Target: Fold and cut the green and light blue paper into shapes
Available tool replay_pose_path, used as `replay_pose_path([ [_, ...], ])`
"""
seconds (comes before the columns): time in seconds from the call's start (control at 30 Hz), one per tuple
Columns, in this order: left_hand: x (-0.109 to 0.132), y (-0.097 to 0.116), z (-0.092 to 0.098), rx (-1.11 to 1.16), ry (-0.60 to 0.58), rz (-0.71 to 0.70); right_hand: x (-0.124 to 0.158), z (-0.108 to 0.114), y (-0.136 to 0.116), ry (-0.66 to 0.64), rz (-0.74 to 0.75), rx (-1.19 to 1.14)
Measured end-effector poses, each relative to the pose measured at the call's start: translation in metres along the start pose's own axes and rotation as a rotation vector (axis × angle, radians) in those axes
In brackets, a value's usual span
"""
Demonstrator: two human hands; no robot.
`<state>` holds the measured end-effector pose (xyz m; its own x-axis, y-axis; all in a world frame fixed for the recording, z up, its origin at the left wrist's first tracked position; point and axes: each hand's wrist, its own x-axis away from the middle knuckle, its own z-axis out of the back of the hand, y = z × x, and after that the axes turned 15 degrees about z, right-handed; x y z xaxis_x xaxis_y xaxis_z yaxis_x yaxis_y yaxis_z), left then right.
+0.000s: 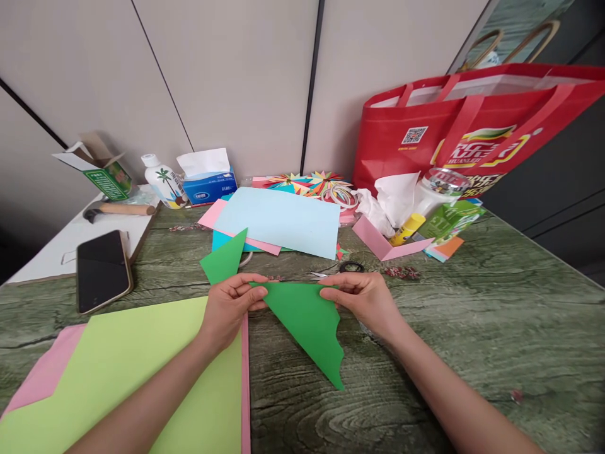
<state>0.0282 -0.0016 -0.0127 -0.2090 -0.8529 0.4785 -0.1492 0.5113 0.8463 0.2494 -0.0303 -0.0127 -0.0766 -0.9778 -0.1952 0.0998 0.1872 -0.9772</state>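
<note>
Both my hands hold one piece of dark green paper [307, 318] just above the green wood-grain table [472, 328]. My left hand [231, 306] pinches its left part, where a triangular flap sticks up behind the fingers. My right hand [366, 299] pinches the upper right corner. The paper hangs down to a point with a wavy cut right edge. Black-handled scissors [347, 268] lie just behind my right hand.
A light green sheet [142, 366] over pink paper lies at front left, a black phone [101, 268] beside it. Light blue and pink sheets [278, 221], a tissue box [208, 183], a bottle [163, 183], a glue stick [406, 228], folded paper stars [307, 183] and a red bag [472, 132] stand behind.
</note>
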Motion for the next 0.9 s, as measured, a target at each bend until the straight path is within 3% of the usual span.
replay_pose_path([
  [0.67,0.003,0.001,-0.002,-0.008,0.021,-0.001,0.001,0.004,-0.003,-0.062,-0.019,-0.067],
  [0.9,0.003,0.006,0.002,0.002,-0.081,-0.028,0.000,0.011,-0.002,-0.049,0.063,-0.010],
])
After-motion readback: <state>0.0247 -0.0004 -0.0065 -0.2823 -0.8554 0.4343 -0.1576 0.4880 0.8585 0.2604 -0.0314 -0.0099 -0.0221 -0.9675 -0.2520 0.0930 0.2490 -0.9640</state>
